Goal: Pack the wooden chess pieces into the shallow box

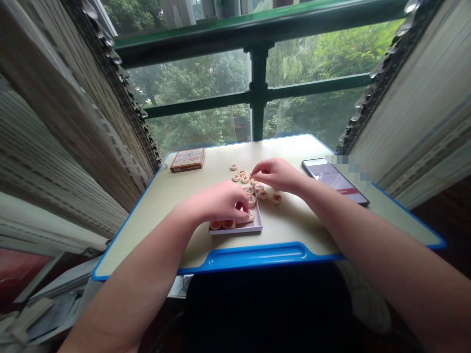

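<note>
A shallow white box (259,224) on the table holds several round wooden pieces with characters on them, two of them red-marked (228,224) at its near left. My left hand (228,202) is over the box, its fingers pinched on a round piece (250,216) near the right wall. Beyond the box, my right hand (270,172) has its fingertips closed together at a loose piece (253,181) in the group there. More loose pieces lie around, among them one (276,198) at the right and one (233,167) at the back. My left hand hides part of the box.
A small patterned box (188,160) lies at the table's back left. On the right is a phone (336,184) with its screen lit. The table (154,225) has a blue rim and a blue front groove (257,253). Curtains hang on both sides of the window.
</note>
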`<state>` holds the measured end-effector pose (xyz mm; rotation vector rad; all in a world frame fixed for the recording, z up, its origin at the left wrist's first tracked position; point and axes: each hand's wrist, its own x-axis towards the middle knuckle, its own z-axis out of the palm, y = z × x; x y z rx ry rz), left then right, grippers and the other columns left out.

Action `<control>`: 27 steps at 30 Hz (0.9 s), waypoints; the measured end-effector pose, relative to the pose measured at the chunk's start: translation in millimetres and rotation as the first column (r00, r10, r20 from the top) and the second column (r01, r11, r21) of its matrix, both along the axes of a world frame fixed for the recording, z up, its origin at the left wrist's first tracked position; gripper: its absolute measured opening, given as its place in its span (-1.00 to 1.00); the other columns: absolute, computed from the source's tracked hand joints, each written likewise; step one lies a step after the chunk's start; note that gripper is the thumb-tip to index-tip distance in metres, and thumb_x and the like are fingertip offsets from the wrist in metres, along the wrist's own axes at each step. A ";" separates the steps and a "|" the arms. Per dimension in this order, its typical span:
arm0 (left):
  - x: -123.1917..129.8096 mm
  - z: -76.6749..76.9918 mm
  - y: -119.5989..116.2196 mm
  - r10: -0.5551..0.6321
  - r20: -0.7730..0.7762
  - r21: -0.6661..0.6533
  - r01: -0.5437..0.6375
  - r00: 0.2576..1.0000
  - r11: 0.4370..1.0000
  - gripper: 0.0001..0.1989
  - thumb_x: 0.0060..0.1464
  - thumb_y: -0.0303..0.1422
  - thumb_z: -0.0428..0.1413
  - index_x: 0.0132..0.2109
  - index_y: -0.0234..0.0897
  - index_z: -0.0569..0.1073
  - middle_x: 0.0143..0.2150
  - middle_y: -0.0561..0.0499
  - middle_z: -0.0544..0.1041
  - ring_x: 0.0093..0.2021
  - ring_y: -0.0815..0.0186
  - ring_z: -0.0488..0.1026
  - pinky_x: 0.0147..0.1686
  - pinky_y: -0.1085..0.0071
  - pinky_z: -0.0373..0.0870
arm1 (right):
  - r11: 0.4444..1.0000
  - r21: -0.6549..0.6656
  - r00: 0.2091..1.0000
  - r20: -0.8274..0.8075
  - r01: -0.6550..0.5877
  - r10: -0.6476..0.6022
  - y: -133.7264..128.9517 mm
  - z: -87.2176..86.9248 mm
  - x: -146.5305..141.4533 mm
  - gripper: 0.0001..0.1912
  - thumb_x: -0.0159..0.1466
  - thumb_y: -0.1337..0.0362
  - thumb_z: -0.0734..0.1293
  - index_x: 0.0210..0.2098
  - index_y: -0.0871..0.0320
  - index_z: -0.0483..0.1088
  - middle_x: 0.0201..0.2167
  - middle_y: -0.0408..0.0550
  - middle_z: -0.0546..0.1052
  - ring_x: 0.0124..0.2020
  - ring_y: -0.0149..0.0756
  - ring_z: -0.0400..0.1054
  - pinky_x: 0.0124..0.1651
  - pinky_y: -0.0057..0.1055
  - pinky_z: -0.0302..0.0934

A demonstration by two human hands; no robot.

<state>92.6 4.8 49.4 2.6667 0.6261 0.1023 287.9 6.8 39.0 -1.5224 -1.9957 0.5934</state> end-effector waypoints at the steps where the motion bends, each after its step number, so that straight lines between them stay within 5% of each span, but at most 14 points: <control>1: -0.1 -0.3 0.2 -0.004 0.004 0.002 0.004 1.000 1.000 -0.86 -0.05 -0.34 0.12 -0.41 -0.28 0.55 -0.52 0.05 0.48 -0.49 0.42 0.34 -0.43 0.51 0.20 | 1.000 0.001 1.000 -0.004 0.008 -0.008 -0.2 0.4 0.0 -0.75 0.07 0.26 0.27 -0.37 0.25 0.53 -0.67 -0.21 0.29 -0.61 -0.49 0.09 -0.50 -0.47 -0.04; 27: 4.4 -6.9 0.4 0.007 -0.001 0.102 -0.007 1.000 0.995 -0.81 0.02 -0.33 0.09 -0.34 -0.26 0.60 -0.41 -0.02 0.54 -0.45 0.40 0.37 -0.37 0.50 0.22 | 1.000 0.002 0.998 -0.049 0.031 -0.031 1.0 -0.3 2.2 -0.73 0.08 0.24 0.27 -0.36 0.26 0.53 -0.66 -0.20 0.31 -0.61 -0.49 0.10 -0.47 -0.47 0.00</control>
